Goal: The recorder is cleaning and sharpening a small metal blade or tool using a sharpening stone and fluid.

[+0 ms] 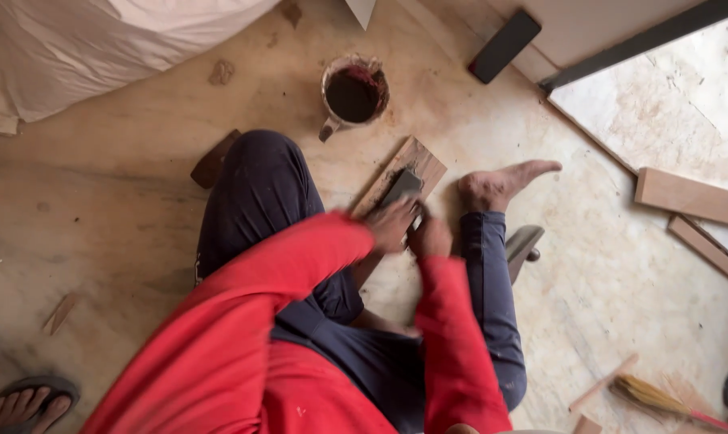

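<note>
- Reference landmark: the wooden strip (402, 165), a narrow brown board lying flat on the pale, stained floor (123, 209) and running diagonally between the seated person's legs.
- Grey block (402, 186): a small dark-grey rectangular pad resting on the top face of the wooden strip, near its middle.
- Left hand (391, 223): placed at the near end of the grey block, fingers curled down over it and onto the strip. The hand is motion-blurred, so whether it clamps the block or only presses on it cannot be told.
- Right hand (431, 238): just beside the left hand, at the near right edge of the strip, fingers bent inward in a loose fist (blur hides what, if anything, is inside it).
- Paint tin (353, 92): beyond the far end of the strip, a round open container with dark reddish-brown contents and smeared walls, apart from the strip.
- Bare foot (501, 183): just right of the strip, sole side down on the floor, toes pointing away to the right.
- Dark phone-like slab (505, 46): well beyond the strip, up and to the right.
- Loose planks (692, 197): well to the right of the strip.
- Brush with straw bristles (649, 395): far below and right of the strip.
- White sheet (99, 40): far up and left of the strip.
</note>
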